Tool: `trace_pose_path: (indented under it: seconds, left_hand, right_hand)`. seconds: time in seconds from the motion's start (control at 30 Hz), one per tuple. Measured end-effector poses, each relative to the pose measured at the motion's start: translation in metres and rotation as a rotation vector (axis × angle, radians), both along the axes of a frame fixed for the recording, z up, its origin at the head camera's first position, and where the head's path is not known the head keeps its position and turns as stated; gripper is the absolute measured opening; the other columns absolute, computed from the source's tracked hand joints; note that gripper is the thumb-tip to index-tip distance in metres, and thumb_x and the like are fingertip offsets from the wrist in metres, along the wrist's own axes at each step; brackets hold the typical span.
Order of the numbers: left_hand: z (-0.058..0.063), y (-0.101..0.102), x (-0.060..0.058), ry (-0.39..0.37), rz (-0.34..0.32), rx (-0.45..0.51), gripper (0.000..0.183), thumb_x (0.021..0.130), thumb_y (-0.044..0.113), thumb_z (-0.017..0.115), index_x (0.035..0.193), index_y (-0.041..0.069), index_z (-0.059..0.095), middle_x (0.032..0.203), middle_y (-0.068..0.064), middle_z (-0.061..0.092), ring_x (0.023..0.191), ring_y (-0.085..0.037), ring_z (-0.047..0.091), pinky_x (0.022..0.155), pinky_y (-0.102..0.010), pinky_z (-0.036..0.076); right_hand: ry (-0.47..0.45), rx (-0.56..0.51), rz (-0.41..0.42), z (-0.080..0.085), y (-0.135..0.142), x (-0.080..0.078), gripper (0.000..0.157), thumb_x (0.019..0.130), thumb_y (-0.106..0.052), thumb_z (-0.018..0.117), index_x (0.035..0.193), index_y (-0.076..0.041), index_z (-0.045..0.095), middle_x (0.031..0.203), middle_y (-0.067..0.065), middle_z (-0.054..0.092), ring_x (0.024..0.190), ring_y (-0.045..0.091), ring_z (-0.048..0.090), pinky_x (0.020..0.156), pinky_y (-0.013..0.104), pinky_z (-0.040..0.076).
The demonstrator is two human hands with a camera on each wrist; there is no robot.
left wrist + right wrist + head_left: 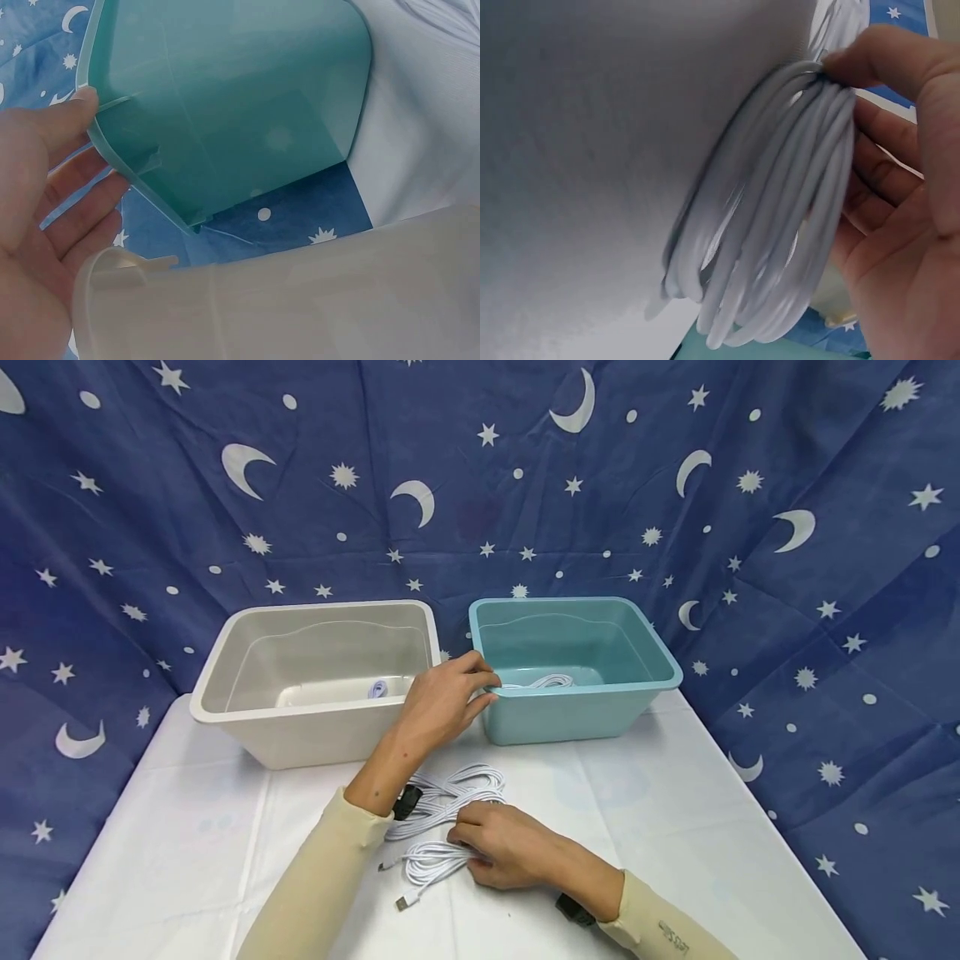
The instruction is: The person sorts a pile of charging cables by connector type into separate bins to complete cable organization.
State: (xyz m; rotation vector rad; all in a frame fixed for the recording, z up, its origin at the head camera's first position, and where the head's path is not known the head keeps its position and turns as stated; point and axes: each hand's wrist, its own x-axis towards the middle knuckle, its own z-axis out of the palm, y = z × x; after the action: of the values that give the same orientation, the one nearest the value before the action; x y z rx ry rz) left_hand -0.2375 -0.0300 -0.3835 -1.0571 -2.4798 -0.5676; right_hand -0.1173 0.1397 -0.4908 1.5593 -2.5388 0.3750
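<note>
My left hand (pixel 442 697) is at the near left corner of the teal bin (pixel 558 718). In the left wrist view its thumb lies over the bin's rim (pixel 110 150) and the fingers reach behind, pinching it. Lower down, my right hand (pixel 513 845) pinches a coiled white USB cable (pixel 435 862) between thumb and fingers. The cable's two plug ends point left over the white cloth. In the right wrist view the looped strands (pixel 772 202) hang from the pinch. Just beyond lie more coiled white cables (pixel 480 781), partly hidden by my left forearm.
A beige bin (pixel 315 739) stands left of the teal one, with a small pale purple coil (pixel 378 689) inside. White cable (pixel 551 681) lies in the teal bin. Behind both hangs a blue curtain (pixel 450 460) with moons and stars. White cloth (pixel 187 852) covers the table.
</note>
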Motion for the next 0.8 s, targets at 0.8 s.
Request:
trace_pose_path:
  seconds: [0.8]
  left_hand:
    - [-0.001,-0.001,-0.001,-0.005,-0.003,0.001,0.021,0.100,0.030,0.077,0.118,0.022,0.082,0.116,0.006,0.066,0.097,-0.017,0.070,0.079,-0.035,0.056]
  right_hand:
    - [0.089,-0.046,0.076,0.039,0.025,-0.006,0.032,0.080,-0.010,0.081,0.111,-0.014,0.072,0.102,-0.007,0.062,0.094,0.009,0.059,0.087,0.025,0.052]
